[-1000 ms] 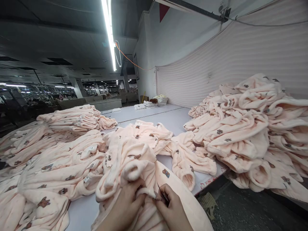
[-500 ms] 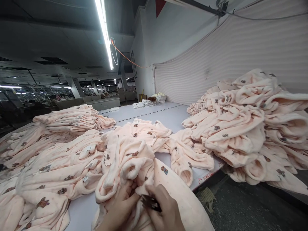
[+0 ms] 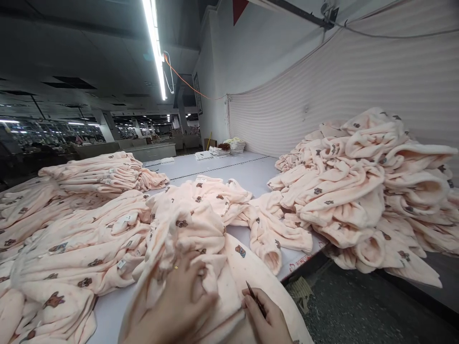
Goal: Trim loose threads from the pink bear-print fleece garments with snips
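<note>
A pale pink fleece garment printed with small brown bears lies bunched in front of me on the white table. My left hand is spread over its folds, fingers gripping the fabric. My right hand sits at the garment's near right edge and holds small dark thread snips, whose tip points up and away from me.
A tall heap of the same pink garments fills the right side. Flatter stacks and loose pieces cover the left. Folded white items sit at the table's far end. A striped curtain hangs behind; dark floor lies at the right.
My left hand has slid up and over the garment, spreading it. My right hand drew back from the fabric fold to the near edge, snips still in it.
</note>
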Demonstrator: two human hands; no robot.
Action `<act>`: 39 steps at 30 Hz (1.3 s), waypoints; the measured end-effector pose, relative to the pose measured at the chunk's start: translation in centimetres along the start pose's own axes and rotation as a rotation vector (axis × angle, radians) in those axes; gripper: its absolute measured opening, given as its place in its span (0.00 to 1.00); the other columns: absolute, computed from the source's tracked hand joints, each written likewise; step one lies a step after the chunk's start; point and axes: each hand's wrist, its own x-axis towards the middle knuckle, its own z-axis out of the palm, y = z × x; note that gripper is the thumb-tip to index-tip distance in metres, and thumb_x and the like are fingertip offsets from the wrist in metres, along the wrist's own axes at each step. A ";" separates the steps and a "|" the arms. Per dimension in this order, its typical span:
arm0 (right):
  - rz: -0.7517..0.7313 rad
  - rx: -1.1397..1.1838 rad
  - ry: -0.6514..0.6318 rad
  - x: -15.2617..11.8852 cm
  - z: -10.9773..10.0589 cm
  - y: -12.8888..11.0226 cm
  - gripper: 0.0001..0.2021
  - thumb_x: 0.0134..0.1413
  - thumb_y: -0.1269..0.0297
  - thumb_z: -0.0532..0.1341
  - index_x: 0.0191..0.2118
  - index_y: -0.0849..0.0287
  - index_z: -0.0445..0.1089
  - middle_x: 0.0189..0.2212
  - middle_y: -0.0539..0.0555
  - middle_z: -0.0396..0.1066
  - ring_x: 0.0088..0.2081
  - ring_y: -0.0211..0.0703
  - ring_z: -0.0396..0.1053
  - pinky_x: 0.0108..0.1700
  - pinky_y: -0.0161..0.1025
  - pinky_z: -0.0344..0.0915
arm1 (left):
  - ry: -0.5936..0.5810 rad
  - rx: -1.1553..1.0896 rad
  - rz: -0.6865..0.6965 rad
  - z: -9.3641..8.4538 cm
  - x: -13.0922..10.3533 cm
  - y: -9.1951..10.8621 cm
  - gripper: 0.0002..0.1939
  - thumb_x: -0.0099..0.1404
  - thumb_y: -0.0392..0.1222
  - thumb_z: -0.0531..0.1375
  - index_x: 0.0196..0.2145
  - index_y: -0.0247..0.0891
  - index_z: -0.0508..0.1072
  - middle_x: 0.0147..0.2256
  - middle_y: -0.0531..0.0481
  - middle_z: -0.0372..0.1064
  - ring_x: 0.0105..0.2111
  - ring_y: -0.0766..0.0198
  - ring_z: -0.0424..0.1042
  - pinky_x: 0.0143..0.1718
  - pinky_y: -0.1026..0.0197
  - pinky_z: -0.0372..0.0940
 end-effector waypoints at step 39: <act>-0.177 0.025 0.072 -0.1 6.7 -1.5 0.06 0.53 0.61 0.57 0.28 0.56 0.63 0.22 0.46 0.63 0.23 0.37 0.64 0.25 0.32 0.61 | -0.045 -0.833 -0.317 0.8 -2.3 0.6 0.07 0.58 0.41 0.58 0.33 0.41 0.74 0.36 0.52 0.72 0.44 0.55 0.66 0.46 0.61 0.58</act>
